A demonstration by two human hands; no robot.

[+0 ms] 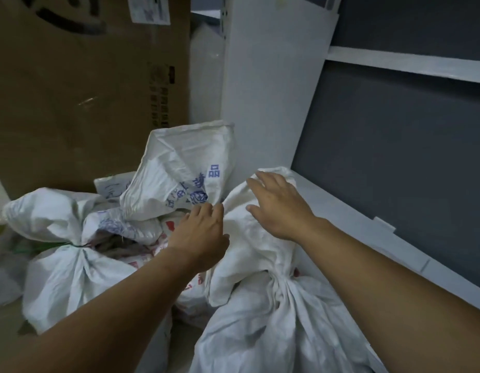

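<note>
Fingers (265,181) of the right hand (283,208) are being spread wide over the loose top of the tied sack (274,332) propped against the shelf (341,211), the left hand (200,235) being laid open alongside, and a firm gather above the knot (280,285) is probably being called for.

Dim storage corner, boxed in by cardboard and grey wall.
A tall brown cardboard box (72,103) with black print fills the left, a white label (150,8) stuck near its top. Just beside it a white board (274,90) stands upright. On the right a dark grey wall (408,144) is crossed by a white rail (408,63), with a white ledge (368,232) running along its foot. The light is low and cool.
</note>
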